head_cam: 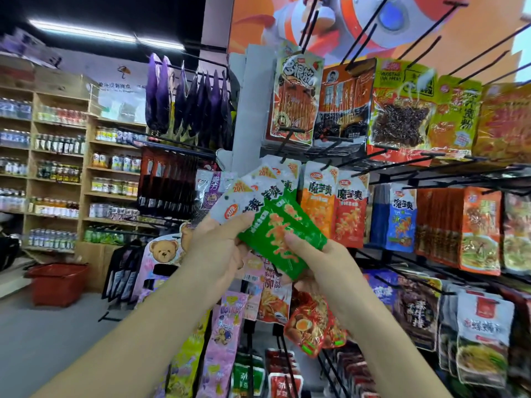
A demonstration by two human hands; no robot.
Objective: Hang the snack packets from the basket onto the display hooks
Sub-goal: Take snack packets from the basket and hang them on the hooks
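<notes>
1. The black wire display hooks (pixel 455 3) are mostly loaded (some upper ones look bare).
2. Your red plastic basket (pixel 57 282) sits on the floor, well apart; its contents are hidden.
3. The fanned green-and-white foil snack packets (pixel 275 225) are not yet hung. The fingers of your left hand (pixel 218 254) and right hand (pixel 324 268) grip them.

At the top of the rack, bare black hooks (pixel 360 41) jut forward with open air between them. Under them a row of hanging packets (pixel 344 101) sits edge to edge. More hook tips (pixel 413 161) poke out just below, above the orange packets (pixel 333 208). The green packets (pixel 281 234), held by the left hand (pixel 218 254) and right hand (pixel 324 271), block the near column. Leftward, open floor (pixel 43 340) lies in front of the red basket (pixel 57 282).
</notes>
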